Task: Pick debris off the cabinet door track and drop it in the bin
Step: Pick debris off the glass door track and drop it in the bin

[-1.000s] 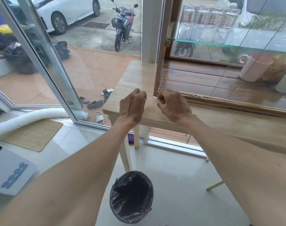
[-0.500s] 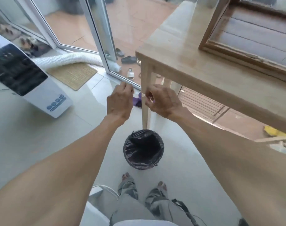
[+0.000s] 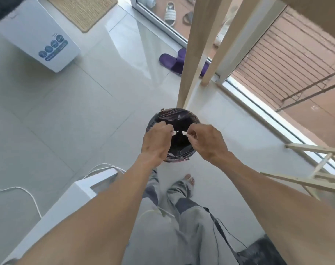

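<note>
A small round bin (image 3: 182,115) lined with a black plastic bag stands on the tiled floor beside a wooden table leg. Both my hands hover directly over its opening. My left hand (image 3: 156,142) pinches a small white scrap of debris (image 3: 174,133) between its fingertips. My right hand (image 3: 205,142) pinches another small white scrap (image 3: 184,133) close beside it. The two scraps nearly touch above the dark mouth of the bin. The cabinet door track is out of view.
The wooden table leg (image 3: 191,54) rises just behind the bin. A white appliance (image 3: 38,39) stands at upper left, purple slippers (image 3: 174,62) near the sliding door track. A white box edge (image 3: 82,190) and cord lie at lower left; a wooden rack (image 3: 319,175) at right.
My view has tilted down from the cabinet and table to the floor. Both hands have dropped from the table edge to just above the bin, still pinching the white scraps.
</note>
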